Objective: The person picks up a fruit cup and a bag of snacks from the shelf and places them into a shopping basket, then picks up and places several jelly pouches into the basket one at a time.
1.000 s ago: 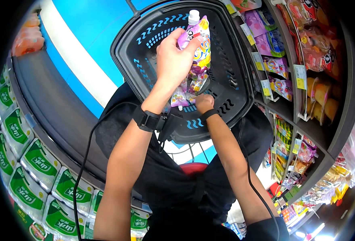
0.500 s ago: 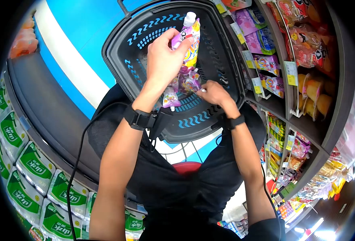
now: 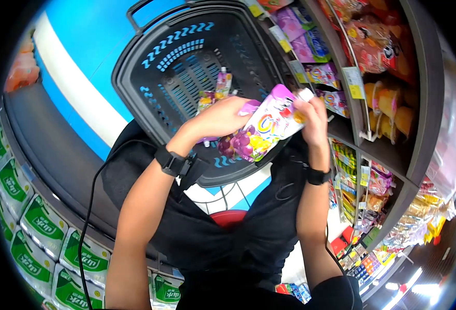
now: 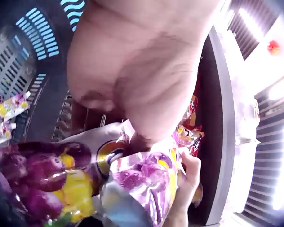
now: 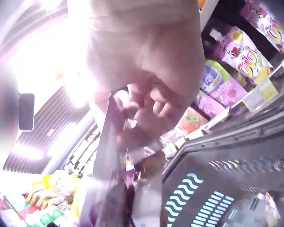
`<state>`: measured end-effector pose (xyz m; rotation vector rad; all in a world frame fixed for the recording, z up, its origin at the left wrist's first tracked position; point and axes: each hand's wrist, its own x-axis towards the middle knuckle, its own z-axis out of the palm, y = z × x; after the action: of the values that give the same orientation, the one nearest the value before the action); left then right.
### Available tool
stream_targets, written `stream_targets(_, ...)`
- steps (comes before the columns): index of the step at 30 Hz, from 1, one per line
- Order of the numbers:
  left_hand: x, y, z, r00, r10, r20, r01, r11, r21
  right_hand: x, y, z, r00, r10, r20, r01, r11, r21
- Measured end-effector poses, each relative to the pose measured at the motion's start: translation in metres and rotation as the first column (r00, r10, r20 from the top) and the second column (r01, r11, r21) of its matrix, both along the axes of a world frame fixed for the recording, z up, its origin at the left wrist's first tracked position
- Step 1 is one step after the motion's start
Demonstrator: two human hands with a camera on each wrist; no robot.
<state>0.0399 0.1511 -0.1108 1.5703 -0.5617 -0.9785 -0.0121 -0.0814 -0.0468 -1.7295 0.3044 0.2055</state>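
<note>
A large spouted jelly pouch point(image 3: 266, 126) with grape print lies slanted over the near right part of the black shopping basket point(image 3: 122, 67). My right hand point(image 3: 313, 116) grips its upper end, close to the white cap point(image 3: 305, 95). At the pouch's left side, my left hand point(image 3: 223, 116) holds it, a purple corner showing by the fingers. The left wrist view shows the printed grapes point(image 4: 38, 182) below that hand. Smaller pouches point(image 3: 224, 81) lie in the basket, partly hidden behind my left hand. In the right wrist view the pouch appears edge-on below my curled fingers point(image 5: 156, 101).
Shelves with similar jelly pouches point(image 3: 323, 75), price tags point(image 3: 354, 82) and bagged snacks point(image 3: 378, 46) stand close on the right. Green-and-white packs point(image 3: 44, 219) line the left side. Black cables hang along both arms. A red object point(image 3: 228, 218) shows between my knees.
The large pouch has moved right and toward me, tilting so its cap points right. My right hand has risen from the small pouches to its capped end. The basket sits further left in view.
</note>
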Motion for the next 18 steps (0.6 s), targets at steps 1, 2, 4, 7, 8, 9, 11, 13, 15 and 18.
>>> stream_targets(1, 0.001, -0.001, 0.011, 0.997, 0.021, -0.073, -0.023, 0.999, -0.028, 0.001, 0.003, -0.006, 0.999, -0.050, -0.002, 0.050, 0.998, 0.033)
stream_targets(2, -0.002, -0.005, 0.004, 0.984, 0.116, -0.137, -0.126, 0.990, -0.068, 0.003, 0.005, -0.010, 0.995, -0.099, -0.005, 0.099, 0.993, 0.069)
stream_targets(4, -0.011, -0.010, -0.020, 0.914, 0.297, -0.276, -0.338, 0.934, -0.113, 0.007, 0.011, -0.009, 0.990, -0.136, -0.034, 0.138, 0.988, 0.067)
stream_targets(7, -0.001, -0.010, -0.023, 0.867, 0.433, -0.247, -0.452, 0.892, -0.021, 0.010, 0.011, -0.014, 0.971, -0.146, -0.188, 0.162, 0.984, 0.074)
stream_targets(8, 0.001, -0.011, -0.019, 0.861, 0.473, -0.185, -0.479, 0.878, 0.014, 0.011, 0.016, -0.016, 0.972, -0.122, -0.200, 0.148, 0.982, 0.120)
stream_targets(9, 0.002, -0.012, -0.013, 0.867, 0.478, -0.140, -0.481, 0.876, 0.009, 0.011, 0.020, -0.020, 0.963, -0.138, -0.231, 0.173, 0.975, 0.139)
stream_targets(11, 0.002, -0.015, -0.003, 0.873, 0.485, -0.050, -0.486, 0.874, -0.004, 0.011, 0.027, -0.023, 0.959, -0.166, -0.228, 0.205, 0.966, 0.160)
stream_targets(13, 0.001, -0.019, -0.008, 0.889, 0.455, -0.049, -0.456, 0.890, -0.024, 0.010, 0.024, -0.026, 0.958, -0.173, -0.229, 0.217, 0.959, 0.182)
stream_targets(15, 0.001, -0.021, -0.009, 0.890, 0.421, -0.175, -0.426, 0.905, 0.013, 0.010, 0.022, -0.028, 0.961, -0.160, -0.224, 0.205, 0.959, 0.198)
stream_targets(18, -0.001, -0.023, -0.015, 0.885, 0.438, -0.159, -0.445, 0.895, -0.012, 0.007, 0.019, -0.034, 0.960, -0.148, -0.237, 0.195, 0.963, 0.187)
